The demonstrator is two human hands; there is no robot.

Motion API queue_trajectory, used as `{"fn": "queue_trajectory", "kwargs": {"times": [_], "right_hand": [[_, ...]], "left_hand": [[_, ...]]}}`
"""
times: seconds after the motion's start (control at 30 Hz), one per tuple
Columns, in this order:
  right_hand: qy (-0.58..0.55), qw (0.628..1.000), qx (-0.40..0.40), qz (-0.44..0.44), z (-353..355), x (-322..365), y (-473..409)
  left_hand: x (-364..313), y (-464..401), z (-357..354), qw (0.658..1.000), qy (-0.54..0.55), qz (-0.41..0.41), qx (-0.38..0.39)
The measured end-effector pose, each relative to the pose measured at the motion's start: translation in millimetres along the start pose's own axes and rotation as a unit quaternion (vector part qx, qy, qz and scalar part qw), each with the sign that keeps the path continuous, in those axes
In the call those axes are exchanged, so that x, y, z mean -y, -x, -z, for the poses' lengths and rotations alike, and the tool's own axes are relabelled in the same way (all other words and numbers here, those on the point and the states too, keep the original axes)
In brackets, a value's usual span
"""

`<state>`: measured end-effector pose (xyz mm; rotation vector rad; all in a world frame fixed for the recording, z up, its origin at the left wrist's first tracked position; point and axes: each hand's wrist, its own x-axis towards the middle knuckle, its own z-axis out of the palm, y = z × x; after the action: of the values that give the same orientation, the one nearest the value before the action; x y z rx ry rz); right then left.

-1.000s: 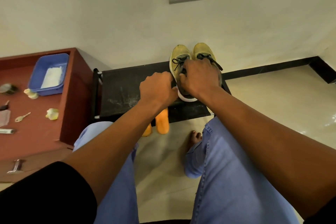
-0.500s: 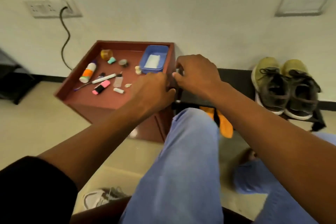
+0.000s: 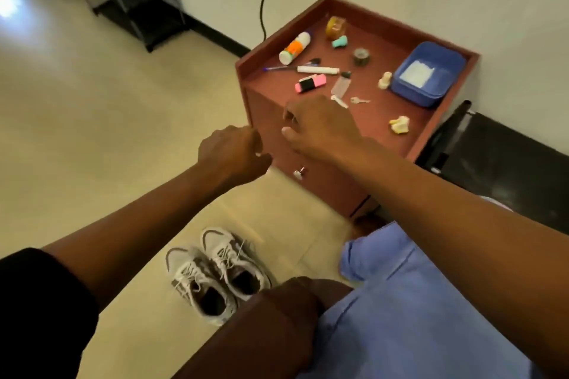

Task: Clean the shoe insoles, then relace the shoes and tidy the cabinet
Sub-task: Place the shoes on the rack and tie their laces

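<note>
Both hands hover over the front edge of the red-brown cabinet (image 3: 385, 120) in the head view. My left hand (image 3: 231, 151) hangs loosely curled and holds nothing. My right hand (image 3: 317, 129) reaches above the cabinet's front corner, fingers half bent with the thumb out, gripping nothing I can make out.

A pair of grey-and-white sneakers (image 3: 215, 274) stands on the floor below the cabinet, side by side, laces threaded. I judge them light and soft-sided; the heel collar looks the firmest place to hold.

A blue tub (image 3: 443, 92) sits at the cabinet's far right corner, holding something white, perhaps a cloth. Loose items near it include a pink highlighter (image 3: 310, 83), a white marker (image 3: 317, 70) and a small key (image 3: 359, 100).
</note>
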<state>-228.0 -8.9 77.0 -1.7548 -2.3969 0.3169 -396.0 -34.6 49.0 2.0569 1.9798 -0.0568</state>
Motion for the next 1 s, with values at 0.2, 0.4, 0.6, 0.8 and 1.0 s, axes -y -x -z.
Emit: {"fn": "queue_trajectory", "kwargs": {"times": [0.2, 0.4, 0.6, 0.8, 1.0], "right_hand": [[0.024, 0.982, 0.146, 0.120, -109.7, 49.2, -10.3], [0.090, 0.909, 0.341, 0.224, -207.6, 52.6, 23.1], [0.124, 0.838, 0.459, 0.268, -279.9, 41.3, 52.7], [0.085, 0.785, 0.550, 0.270, -342.4, 38.7, 84.3], [0.049, 0.725, 0.671, 0.149, -377.5, 47.6, 95.0]], "left_hand": [[83.7, 54.0, -109.9, 0.995, 0.019, 0.086, 0.050], [117.7, 117.3, -213.8, 0.968, 0.052, 0.177, 0.171], [123.3, 157.0, -296.7, 0.935, 0.092, 0.251, 0.233], [106.5, 176.2, -350.1, 0.910, 0.153, 0.300, 0.240], [103.0, 172.7, -372.7, 0.894, 0.225, 0.337, 0.193]]}}
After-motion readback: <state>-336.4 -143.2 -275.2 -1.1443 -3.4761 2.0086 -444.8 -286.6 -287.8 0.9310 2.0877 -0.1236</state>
